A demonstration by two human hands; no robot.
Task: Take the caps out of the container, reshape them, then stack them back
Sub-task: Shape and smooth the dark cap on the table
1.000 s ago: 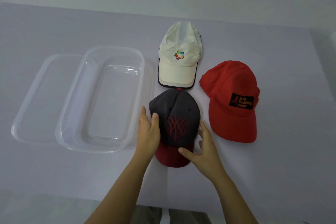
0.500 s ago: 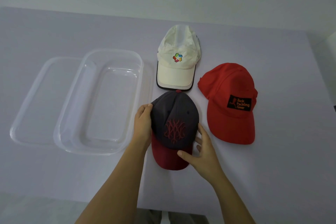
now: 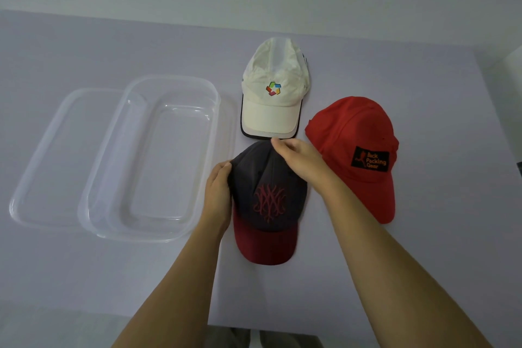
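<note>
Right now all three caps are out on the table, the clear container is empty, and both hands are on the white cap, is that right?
Not quite. The head view shows the left hand and right hand on the dark grey cap with the red brim, not the white cap. The rest holds: the red cap is also out, and the container is empty.

Readable text appears on one item only. The red cap, lying to the right of my right hand, carries a black rectangular patch on its front panel. The orange lettering on the patch reads "Back Packing Gear" in three lines, beside a small orange running figure.

The dark grey cap under my hands bears a dark red embroidered emblem of interlaced lines; I can make out no letters in it with certainty.

The white cap shows a multicoloured geometric logo on its front, without any wording.

I read no other text, number or sign.
</note>
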